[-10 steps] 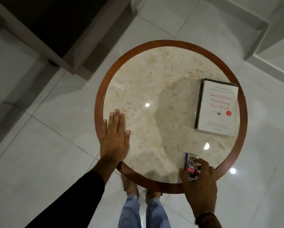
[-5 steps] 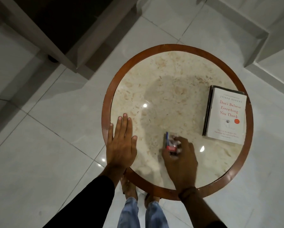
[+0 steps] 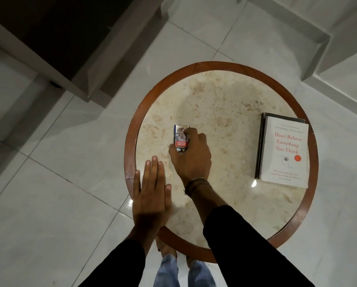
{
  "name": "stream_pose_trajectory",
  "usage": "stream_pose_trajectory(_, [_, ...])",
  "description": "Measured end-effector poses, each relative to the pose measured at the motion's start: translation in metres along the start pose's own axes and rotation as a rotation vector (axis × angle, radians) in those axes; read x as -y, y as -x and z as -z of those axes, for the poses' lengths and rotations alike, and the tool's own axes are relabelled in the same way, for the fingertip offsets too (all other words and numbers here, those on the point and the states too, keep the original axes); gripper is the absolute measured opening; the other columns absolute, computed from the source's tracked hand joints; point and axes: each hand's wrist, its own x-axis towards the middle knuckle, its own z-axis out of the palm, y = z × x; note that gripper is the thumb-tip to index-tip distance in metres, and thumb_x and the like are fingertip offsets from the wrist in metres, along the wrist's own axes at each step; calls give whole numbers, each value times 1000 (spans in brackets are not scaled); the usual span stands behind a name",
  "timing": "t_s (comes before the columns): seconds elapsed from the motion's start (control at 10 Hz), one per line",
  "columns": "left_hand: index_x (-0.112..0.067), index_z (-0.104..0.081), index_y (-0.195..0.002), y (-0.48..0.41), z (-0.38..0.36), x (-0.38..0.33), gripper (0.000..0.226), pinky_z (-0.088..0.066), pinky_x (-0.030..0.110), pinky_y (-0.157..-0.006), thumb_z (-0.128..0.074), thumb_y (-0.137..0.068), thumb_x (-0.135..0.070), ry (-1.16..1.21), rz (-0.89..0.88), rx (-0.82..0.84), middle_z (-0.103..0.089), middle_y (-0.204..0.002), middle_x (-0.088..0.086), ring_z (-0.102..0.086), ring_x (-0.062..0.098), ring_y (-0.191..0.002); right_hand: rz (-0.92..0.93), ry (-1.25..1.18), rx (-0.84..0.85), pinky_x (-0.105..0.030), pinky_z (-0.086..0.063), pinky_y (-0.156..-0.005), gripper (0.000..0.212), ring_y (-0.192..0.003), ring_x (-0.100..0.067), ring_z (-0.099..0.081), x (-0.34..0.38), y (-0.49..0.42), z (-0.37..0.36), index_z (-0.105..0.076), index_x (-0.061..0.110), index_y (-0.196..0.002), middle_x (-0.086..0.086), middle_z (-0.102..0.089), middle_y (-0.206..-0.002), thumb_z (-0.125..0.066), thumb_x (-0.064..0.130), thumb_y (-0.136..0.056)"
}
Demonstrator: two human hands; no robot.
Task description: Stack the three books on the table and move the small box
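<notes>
A stack of books lies at the right side of the round table; the top one has a white cover with red lettering, and darker books show under its left and far edges. My right hand grips the small box, a blue, white and red pack, on the left part of the marble top. My left hand lies flat, fingers together, on the table's left rim, just near of the box.
The table has a beige marble top inside a brown wooden rim. White floor tiles surround it. A dark piece of furniture stands at the far left, and a pale step rises at the far right. My legs show below the table.
My right hand has carried the small box from the near right rim across the table to its left part. My left hand has stayed flat on the left rim.
</notes>
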Motion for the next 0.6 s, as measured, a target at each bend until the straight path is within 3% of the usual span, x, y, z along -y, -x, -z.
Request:
stream_pose_trajectory(0.4, [-11,-35,-169,-3,4,-3,69,-24,58,-135,-21,-111,-45,-28,6,42,-32,-179,13,-32,34,-166,54,-11,12,-38,-65,-79,59,-96,-20,-69,0,4,9,-60,26,-131,-2,-67,-121,-77,56,-83])
stream_pose_trajectory(0.6, [-5,-38,-167,-2,30,-14,65,-31,61,-132,-39,-111,-38,-2,8,49,-34,-177,16,-35,36,-164,41,-312,-173,-22,-58,-70,48,-88,3,-64,-15,68,105,-61,27,-126,7,-65,-117,-78,52,-89])
